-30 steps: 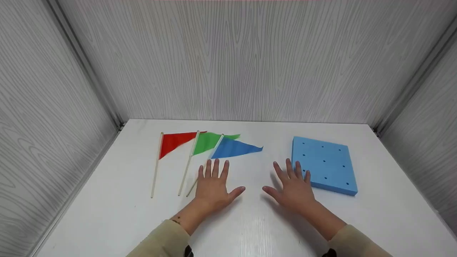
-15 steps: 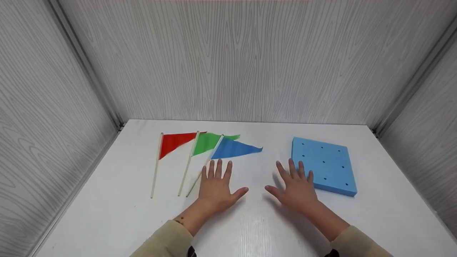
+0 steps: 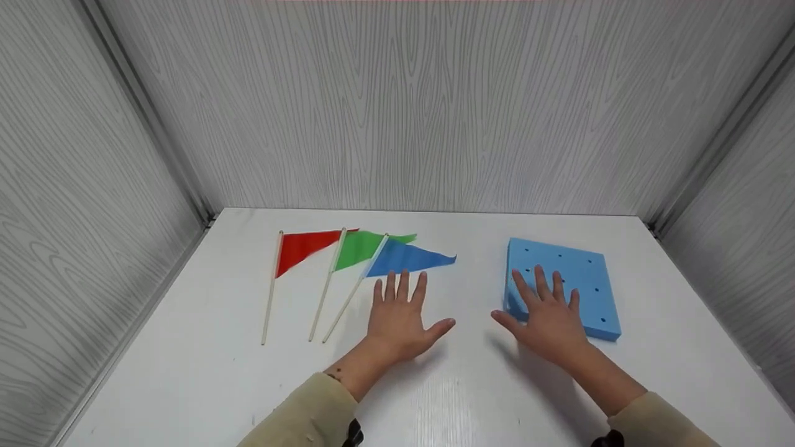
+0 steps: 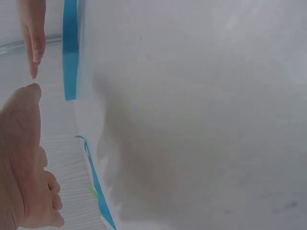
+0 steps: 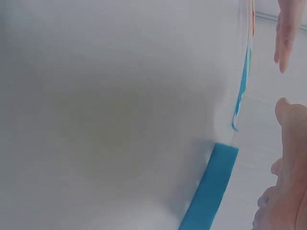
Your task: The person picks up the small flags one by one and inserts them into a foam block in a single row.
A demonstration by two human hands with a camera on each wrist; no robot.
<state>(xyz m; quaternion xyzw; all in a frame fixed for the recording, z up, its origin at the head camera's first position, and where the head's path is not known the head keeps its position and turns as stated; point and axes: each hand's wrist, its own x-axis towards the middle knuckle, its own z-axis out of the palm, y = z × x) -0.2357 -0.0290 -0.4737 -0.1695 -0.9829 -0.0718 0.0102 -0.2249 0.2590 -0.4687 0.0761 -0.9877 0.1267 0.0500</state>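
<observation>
My left hand (image 3: 399, 326) is held palm down over the white table, fingers spread, with nothing in it. Its fingertips overlap the lower edge of the blue pennant flag (image 3: 407, 257) in the head view. To the left lie a green pennant flag (image 3: 357, 249) and a red pennant flag (image 3: 302, 249), each on a thin wooden stick. Spread the same way, my right hand (image 3: 551, 326) hovers with its fingers overlapping the near left part of a blue square block (image 3: 584, 273) dotted with small holes. In the right wrist view the block's side (image 5: 211, 184) shows beyond a stretch of table.
The white table (image 3: 186, 385) meets a grey wood-grain wall (image 3: 435, 112) at its back edge. Similar panels rise at the left (image 3: 81, 217) and right (image 3: 745, 248). The green flag's tip runs under the blue flag, and the red tip reaches the green flag's stick.
Both hands have shifted to the right, fingers still spread. My right hand now overlaps more of the block, and the blue flag's stick has come fully into view. Flags and block stay put.
</observation>
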